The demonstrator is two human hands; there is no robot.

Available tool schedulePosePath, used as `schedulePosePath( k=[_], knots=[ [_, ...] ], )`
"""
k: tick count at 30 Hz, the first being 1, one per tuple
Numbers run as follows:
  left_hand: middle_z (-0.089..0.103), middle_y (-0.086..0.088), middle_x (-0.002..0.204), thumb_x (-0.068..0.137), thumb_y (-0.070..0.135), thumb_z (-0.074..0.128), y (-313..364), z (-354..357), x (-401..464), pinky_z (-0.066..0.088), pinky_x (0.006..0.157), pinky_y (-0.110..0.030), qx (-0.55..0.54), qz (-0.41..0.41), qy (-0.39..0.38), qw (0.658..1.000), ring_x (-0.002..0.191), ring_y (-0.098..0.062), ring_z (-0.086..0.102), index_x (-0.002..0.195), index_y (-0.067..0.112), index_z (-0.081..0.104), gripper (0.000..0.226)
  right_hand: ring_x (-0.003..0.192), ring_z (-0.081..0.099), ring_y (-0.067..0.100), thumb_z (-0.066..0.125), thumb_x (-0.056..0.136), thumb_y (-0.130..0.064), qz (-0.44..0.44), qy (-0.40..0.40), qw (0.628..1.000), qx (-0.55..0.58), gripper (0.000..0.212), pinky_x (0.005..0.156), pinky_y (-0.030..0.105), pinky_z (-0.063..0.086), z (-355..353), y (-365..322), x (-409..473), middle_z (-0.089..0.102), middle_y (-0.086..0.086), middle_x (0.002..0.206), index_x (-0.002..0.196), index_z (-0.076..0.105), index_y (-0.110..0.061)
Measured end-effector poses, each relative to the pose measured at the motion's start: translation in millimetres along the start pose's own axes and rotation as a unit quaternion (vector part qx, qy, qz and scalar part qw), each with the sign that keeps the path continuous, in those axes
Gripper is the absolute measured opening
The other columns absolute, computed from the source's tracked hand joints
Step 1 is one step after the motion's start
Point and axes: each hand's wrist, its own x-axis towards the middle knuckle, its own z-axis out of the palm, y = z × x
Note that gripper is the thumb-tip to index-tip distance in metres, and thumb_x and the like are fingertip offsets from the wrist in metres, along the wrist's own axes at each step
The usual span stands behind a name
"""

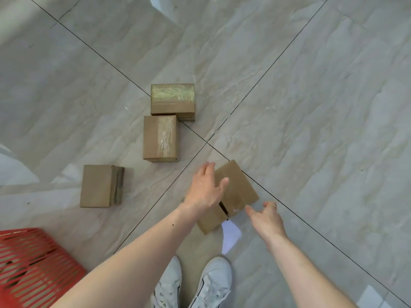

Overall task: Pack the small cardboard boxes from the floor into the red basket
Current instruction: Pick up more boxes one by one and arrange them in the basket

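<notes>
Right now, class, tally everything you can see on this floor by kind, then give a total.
Cardboard boxes: 4
Red basket: 1
White shoes: 2
Total: 7

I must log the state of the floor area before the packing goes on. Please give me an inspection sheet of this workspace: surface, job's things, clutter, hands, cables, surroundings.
Surface: glossy grey tiled floor with dark joint lines and light reflections.
Job's things: four small cardboard boxes lie on the floor: far box, middle box, left box, nearest box. The red basket stands at lower left; something brown shows through its slats.
Clutter: nothing seen.
Hands: left hand is open, over the nearest box's left side; right hand is open beside its right corner; contact cannot be told.
Cables: nothing seen.
Surroundings: the person's white shoes.
</notes>
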Motion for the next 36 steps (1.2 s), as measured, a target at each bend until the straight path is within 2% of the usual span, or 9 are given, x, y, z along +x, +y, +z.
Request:
schedulePosePath(
  k=[4,6,8,10,12,16,24,31,36],
  knots=[
    [0.014,-0.008,0.163,0.098,0.041,0.043,-18.0,32.5,43.3,0.005,0.122,-0.046,0.097,0.015,-0.027,0.995,0.151,-0.025,0.009,0.154,0.013,0.015,0.069,0.12,0.055,0.034,0.058,0.095,-0.032,0.031,-0.025,0.999,0.032,0.059,0.087,0.034,0.042,22.9,9.5,44.1,0.058,0.016,0.126,0.14,0.036,-0.001],
    [0.022,-0.01,0.161,0.097,0.04,0.044,-22.2,42.7,60.3,0.009,0.121,-0.048,0.108,0.003,-0.047,0.993,0.149,-0.028,0.017,0.152,0.012,0.019,0.067,0.101,0.059,0.031,0.058,0.093,-0.029,0.042,-0.026,0.997,0.062,0.038,0.09,0.039,0.049,31.2,13.8,59.5,0.063,0.01,0.107,0.12,0.053,-0.003],
    [0.043,-0.012,0.146,0.096,0.04,0.044,-21.9,47.9,73.5,0.02,0.116,-0.05,0.1,-0.011,-0.061,0.993,0.136,-0.032,0.037,0.136,0.01,0.038,0.05,0.081,0.059,0.024,0.058,0.091,-0.024,0.036,-0.024,0.995,0.086,0.011,0.086,0.039,0.051,35.8,16.7,69.2,0.065,0.004,0.088,0.088,0.06,-0.013],
    [0.055,-0.01,0.124,0.096,0.04,0.043,-18.6,47.8,80.5,0.03,0.109,-0.051,0.087,-0.016,-0.058,0.994,0.118,-0.033,0.05,0.105,0.014,0.044,0.027,0.076,0.06,0.021,0.057,0.091,-0.018,0.041,-0.018,0.992,0.119,0.016,0.09,0.041,0.053,37.4,14.4,73.4,0.065,-0.002,0.077,0.075,0.057,-0.02],
    [0.058,-0.01,0.115,0.096,0.038,0.043,-13.6,44.1,79.7,0.037,0.103,-0.05,0.062,-0.012,-0.044,0.997,0.109,-0.034,0.053,0.097,0.016,0.044,0.022,0.086,0.064,0.026,0.057,0.09,-0.014,0.038,-0.008,0.991,0.13,0.005,0.096,0.045,0.054,34.7,7.9,68.0,0.07,0.002,0.088,0.089,0.062,-0.015],
    [0.06,-0.013,0.105,0.095,0.033,0.047,5.4,22.9,57.0,0.042,0.078,-0.037,-0.011,0.0,0.0,1.0,0.1,-0.035,0.057,0.101,0.009,0.052,0.025,0.11,0.064,0.03,0.056,0.092,-0.014,0.012,0.042,0.99,0.132,0.037,0.099,0.038,0.05,21.8,-9.6,42.3,0.069,0.011,0.117,0.128,0.052,-0.005],
    [0.054,-0.007,0.128,0.093,0.032,0.056,52.3,-63.1,-45.8,0.041,0.1,-0.035,-0.078,-0.019,0.087,0.993,0.12,-0.025,0.051,0.136,0.014,0.048,0.047,0.115,0.062,0.031,0.062,0.092,-0.031,-0.068,0.088,0.988,0.111,0.047,0.093,0.032,0.047,-16.4,-56.1,-67.2,0.065,0.013,0.125,0.128,0.045,-0.006],
    [0.062,0.003,0.116,0.077,0.036,0.076,58.9,-139.7,-129.2,0.05,0.095,-0.044,-0.154,-0.059,0.167,0.972,0.107,-0.016,0.059,0.118,0.021,0.057,0.047,0.118,0.059,0.026,0.074,0.08,-0.051,-0.163,0.101,0.979,0.071,0.075,0.101,0.041,0.048,-33.7,-95.4,-175.0,0.062,0.008,0.127,0.136,0.045,-0.011],
    [0.064,0.007,0.109,0.068,0.039,0.082,49.0,-162.9,-171.3,0.053,0.09,-0.043,-0.212,-0.092,0.213,0.949,0.102,-0.013,0.062,0.103,0.028,0.058,0.044,0.121,0.054,0.022,0.076,0.079,-0.048,-0.223,0.112,0.968,0.035,0.072,0.097,0.036,0.045,-32.0,-108.2,-218.9,0.055,-0.002,0.12,0.136,0.047,-0.017]
  ],
)
